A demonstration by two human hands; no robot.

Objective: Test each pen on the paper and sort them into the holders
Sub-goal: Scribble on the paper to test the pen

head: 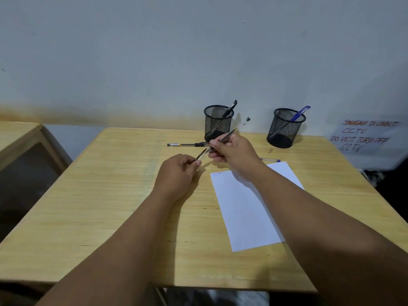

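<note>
Two bare hands are seen above a wooden table, beside white paper. A pen cap is pinched by the left hand; a pen is gripped by the right hand. Further back, another pen lies before two mesh holders, one pen standing in each.

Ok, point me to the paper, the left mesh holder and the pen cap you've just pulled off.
paper (247, 208), head view, bare middle of the sheet.
left mesh holder (217, 125), head view, front mesh wall.
pen cap (201, 154), head view, the part showing beyond the left hand's fingertips.
</note>
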